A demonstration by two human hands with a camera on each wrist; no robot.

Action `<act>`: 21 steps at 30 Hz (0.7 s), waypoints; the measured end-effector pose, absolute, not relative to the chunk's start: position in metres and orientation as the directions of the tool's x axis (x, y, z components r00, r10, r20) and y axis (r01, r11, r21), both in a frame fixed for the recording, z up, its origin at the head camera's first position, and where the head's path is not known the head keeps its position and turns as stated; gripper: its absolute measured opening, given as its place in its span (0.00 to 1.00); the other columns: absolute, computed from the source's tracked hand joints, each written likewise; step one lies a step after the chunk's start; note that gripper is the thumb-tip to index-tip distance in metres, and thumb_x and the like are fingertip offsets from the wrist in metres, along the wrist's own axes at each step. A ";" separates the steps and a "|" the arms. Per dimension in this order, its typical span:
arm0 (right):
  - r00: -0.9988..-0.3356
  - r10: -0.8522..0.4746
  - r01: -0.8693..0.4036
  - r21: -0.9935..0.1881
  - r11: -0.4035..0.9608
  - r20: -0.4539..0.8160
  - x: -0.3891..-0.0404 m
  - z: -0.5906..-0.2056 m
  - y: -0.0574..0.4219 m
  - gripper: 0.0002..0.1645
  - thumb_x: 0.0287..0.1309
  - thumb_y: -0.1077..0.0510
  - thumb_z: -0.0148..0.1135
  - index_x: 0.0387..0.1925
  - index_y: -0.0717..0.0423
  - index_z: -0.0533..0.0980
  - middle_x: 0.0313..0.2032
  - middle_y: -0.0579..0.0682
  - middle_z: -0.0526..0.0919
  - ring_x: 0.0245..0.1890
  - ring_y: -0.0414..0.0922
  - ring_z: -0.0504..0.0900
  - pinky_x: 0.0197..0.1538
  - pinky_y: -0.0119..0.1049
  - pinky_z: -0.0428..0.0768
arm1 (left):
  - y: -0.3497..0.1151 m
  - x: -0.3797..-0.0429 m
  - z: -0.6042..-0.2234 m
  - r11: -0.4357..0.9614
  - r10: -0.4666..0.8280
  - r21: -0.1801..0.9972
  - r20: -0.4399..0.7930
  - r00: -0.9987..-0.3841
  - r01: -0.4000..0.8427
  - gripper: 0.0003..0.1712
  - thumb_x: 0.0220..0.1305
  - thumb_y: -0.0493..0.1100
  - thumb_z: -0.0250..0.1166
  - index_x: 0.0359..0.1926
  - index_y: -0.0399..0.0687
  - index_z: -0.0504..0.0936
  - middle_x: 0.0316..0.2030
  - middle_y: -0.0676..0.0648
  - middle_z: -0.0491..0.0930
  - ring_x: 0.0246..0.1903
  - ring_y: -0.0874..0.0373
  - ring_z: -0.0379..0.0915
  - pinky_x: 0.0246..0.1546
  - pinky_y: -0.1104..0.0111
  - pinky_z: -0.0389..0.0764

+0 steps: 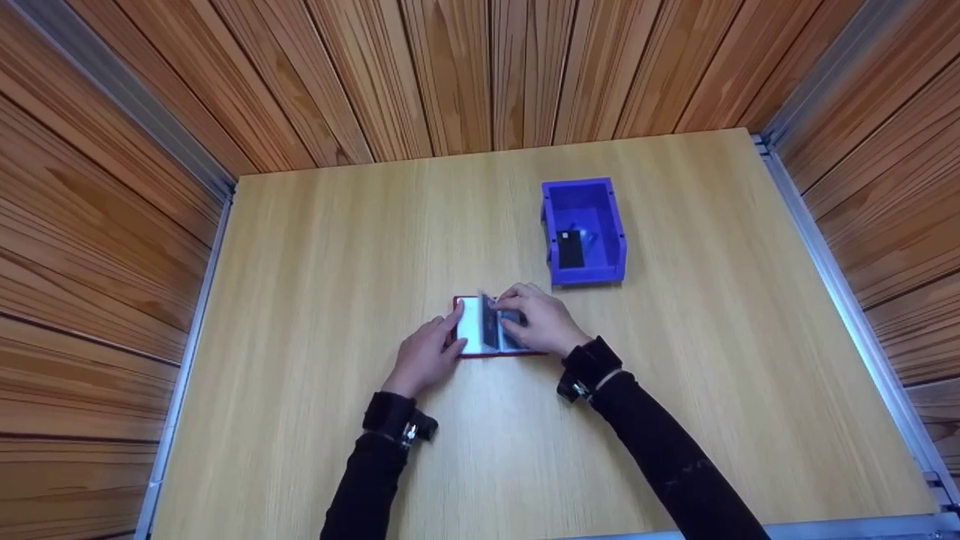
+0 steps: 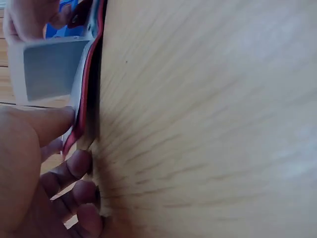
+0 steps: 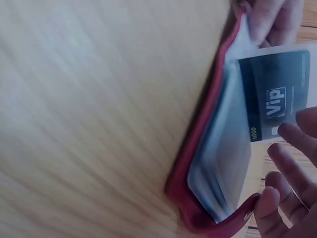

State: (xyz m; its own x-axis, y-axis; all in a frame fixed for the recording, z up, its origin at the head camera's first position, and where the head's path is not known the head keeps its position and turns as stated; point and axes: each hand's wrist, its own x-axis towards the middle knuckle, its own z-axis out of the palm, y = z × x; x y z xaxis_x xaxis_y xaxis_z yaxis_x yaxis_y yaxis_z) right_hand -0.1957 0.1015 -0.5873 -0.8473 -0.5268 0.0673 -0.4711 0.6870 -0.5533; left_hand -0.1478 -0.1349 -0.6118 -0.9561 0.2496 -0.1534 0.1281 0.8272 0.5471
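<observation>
Red wallet (image 1: 470, 330) spread on the wooden table (image 1: 322, 300), and I'm watching both hands at it from my remote seat! Left hand (image 1: 424, 356) grips its left edge, right hand (image 1: 541, 316) pinches a raised clear page (image 3: 313, 74), a dark card (image 3: 270, 79) marked "Vip" inside. Beyond them I see a purple bin (image 1: 589, 282) holding a black card (image 1: 570, 251).

Left fingers (image 2: 79, 164) parted from thumb (image 2: 54, 123); right fingers (image 3: 298, 139) bent, pinching.
</observation>
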 end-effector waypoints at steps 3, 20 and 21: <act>-0.830 -0.555 -0.495 -0.536 0.684 0.060 -0.195 -0.587 0.099 0.17 0.57 0.54 0.63 0.50 0.42 0.83 0.48 0.42 0.77 0.50 0.42 0.74 0.49 0.42 0.74 | -0.138 -0.148 -0.609 0.782 0.223 0.619 -0.159 -0.962 0.079 0.39 0.68 0.52 0.58 0.74 0.69 0.49 0.41 0.50 0.76 0.36 0.58 0.70 0.40 0.63 0.72; -0.789 -0.613 -0.558 -0.450 0.697 0.029 -0.192 -0.588 0.095 0.18 0.59 0.56 0.61 0.51 0.38 0.82 0.46 0.44 0.74 0.45 0.42 0.73 0.38 0.41 0.74 | -0.133 -0.152 -0.606 0.875 0.275 0.421 -0.030 -0.961 0.238 0.36 0.65 0.65 0.55 0.72 0.76 0.55 0.23 0.56 0.65 0.21 0.60 0.59 0.24 0.68 0.60; -0.788 -0.614 -0.558 -0.452 0.696 0.027 -0.192 -0.588 0.095 0.18 0.59 0.55 0.61 0.51 0.38 0.82 0.46 0.44 0.74 0.45 0.42 0.73 0.39 0.41 0.73 | -0.133 -0.152 -0.607 0.881 0.277 0.410 -0.040 -0.960 0.237 0.35 0.65 0.65 0.55 0.71 0.75 0.56 0.23 0.56 0.65 0.21 0.60 0.59 0.24 0.68 0.59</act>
State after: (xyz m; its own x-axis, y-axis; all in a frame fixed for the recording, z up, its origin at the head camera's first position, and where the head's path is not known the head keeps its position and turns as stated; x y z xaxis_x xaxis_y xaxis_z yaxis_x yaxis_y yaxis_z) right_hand -0.1920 0.0952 -0.5883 -0.7885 -0.6145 0.0272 -0.5580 0.6961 -0.4517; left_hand -0.1515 -0.1329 -0.6072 -0.9601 0.2770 -0.0400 0.2370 0.8807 0.4100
